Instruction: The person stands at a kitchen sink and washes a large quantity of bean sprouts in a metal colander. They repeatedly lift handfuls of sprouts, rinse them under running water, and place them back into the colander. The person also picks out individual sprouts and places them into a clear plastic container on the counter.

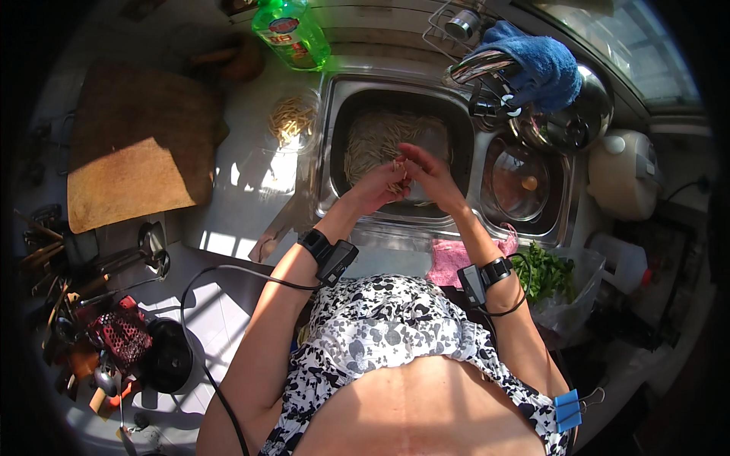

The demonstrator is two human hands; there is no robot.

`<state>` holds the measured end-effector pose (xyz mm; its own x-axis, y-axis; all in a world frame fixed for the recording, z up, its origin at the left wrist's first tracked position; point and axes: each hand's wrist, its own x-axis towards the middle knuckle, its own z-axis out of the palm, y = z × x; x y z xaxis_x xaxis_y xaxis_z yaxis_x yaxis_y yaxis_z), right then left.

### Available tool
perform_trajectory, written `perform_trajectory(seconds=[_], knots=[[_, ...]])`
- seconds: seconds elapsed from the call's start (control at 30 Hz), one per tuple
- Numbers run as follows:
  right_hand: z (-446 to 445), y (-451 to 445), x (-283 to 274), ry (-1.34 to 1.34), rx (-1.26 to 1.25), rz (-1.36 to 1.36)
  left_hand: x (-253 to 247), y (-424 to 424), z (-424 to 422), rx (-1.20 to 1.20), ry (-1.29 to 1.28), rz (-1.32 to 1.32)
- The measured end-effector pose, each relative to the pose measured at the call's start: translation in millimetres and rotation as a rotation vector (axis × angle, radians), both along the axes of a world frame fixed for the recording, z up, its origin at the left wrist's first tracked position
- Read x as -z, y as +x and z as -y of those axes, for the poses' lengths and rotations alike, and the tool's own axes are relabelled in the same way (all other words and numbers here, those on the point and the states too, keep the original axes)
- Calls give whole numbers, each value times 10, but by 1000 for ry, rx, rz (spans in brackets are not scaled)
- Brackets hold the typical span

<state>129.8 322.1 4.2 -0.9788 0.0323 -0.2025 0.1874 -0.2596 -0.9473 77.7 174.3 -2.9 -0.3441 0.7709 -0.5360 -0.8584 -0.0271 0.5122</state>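
My left hand [376,190] is over the large basin of a steel sink [328,188], with several thin pale strips of food in its curled fingers. Close against it, my right hand [432,174] has its thumb and a finger near those strips; whether it grips one cannot be told. Below both hands, many pale strips [370,139] lie in the basin, seemingly in water. Left of the sink, a clear bowl holds more cut yellowish strips [291,117]. The small basin at the right holds a glass lid [510,194] with a round knob.
A wooden cutting board [137,188] lies at the left, and a green detergent bottle [293,37] stands behind the sink. A blue towel [530,62] hangs over the faucet [482,65]. Nearer, a pink cloth [447,262] and leafy greens [547,273] in a plastic bag lie at the right.
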Motion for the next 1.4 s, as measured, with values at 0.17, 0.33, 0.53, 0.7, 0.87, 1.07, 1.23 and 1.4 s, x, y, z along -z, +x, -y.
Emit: perform_trajectory(seconds=[0.17, 0.33, 0.53, 0.7, 0.87, 1.07, 1.23, 1.4], knots=[[-139, -1, 211, 359, -78, -125, -24, 19, -88, 184, -219, -50], [-111, 75, 466, 59, 243, 266, -43, -48, -161, 255, -387, -173], [-295, 225, 705, 78, 256, 378, -436, -806, 196, -82, -523, -394], [-291, 254, 705, 81, 215, 396, -645, -1381, 714, -239, -693, -632], [-248, 243, 783, 72, 182, 381, -86, -1832, 1217, -110, -1114, -966], [-248, 272, 755, 102, 130, 394, -499, -1630, 1123, 173, -1069, -948], [-333, 272, 826, 92, 131, 391, -503, -1610, 1136, -44, -1004, -1141], [-445, 248, 824, 94, 194, 372, -819, -1290, 736, -362, -713, -1234]])
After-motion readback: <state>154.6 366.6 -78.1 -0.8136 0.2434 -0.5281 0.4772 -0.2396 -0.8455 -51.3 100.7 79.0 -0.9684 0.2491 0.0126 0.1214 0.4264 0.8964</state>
